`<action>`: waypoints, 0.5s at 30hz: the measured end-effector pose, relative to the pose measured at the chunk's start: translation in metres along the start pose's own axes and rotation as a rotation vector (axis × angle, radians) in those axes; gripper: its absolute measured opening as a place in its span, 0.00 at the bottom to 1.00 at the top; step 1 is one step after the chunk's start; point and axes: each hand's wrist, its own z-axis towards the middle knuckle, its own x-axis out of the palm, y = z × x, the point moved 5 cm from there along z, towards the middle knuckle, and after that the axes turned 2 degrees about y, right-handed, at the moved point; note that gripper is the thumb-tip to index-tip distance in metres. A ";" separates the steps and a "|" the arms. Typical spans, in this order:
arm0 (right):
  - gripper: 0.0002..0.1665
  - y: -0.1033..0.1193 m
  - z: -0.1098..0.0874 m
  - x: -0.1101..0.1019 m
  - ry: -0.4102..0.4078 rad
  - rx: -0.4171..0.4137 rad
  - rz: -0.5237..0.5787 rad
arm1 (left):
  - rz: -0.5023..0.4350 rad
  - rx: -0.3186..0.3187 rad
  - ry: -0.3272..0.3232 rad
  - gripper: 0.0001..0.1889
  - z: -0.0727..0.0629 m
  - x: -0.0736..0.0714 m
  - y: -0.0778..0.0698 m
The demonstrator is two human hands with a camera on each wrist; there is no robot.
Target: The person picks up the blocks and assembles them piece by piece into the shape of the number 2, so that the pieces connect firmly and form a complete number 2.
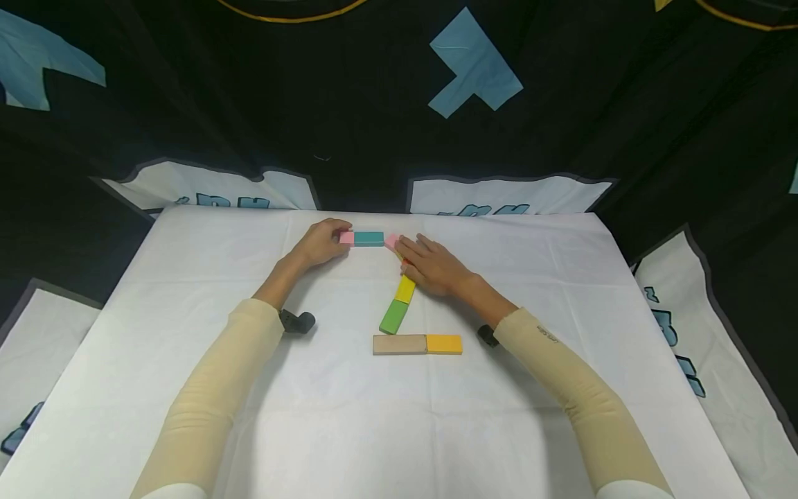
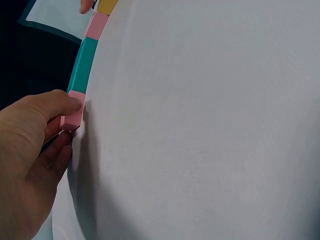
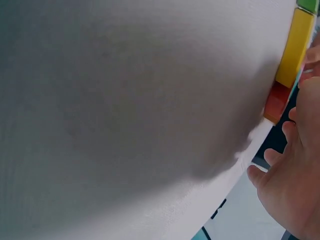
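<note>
At the far side of the table, my left hand pinches a small pink block between thumb and fingers. That block meets the end of a teal block, and a second pink block lies at the teal one's other end. My right hand rests over the bend of the row, its fingers stretched out and partly hiding the blocks there. Beneath it a red block shows in the right wrist view. From there a yellow block and a green block slant down toward me.
A light wooden block and an orange-yellow block lie end to end just below the green one. The white-covered table ends close behind the row. Dark cloth hangs beyond it.
</note>
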 end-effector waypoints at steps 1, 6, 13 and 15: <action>0.37 -0.001 -0.001 -0.002 -0.014 0.003 -0.001 | 0.000 0.001 0.000 0.27 0.000 0.000 0.000; 0.35 -0.013 -0.010 -0.017 -0.085 0.069 0.025 | -0.011 0.021 -0.009 0.28 -0.006 -0.004 0.003; 0.32 -0.040 -0.037 -0.033 -0.189 0.143 0.120 | 0.003 0.049 -0.025 0.29 -0.023 -0.015 -0.004; 0.31 -0.045 -0.048 -0.037 -0.211 0.158 0.129 | 0.023 0.051 -0.036 0.29 -0.030 -0.018 -0.006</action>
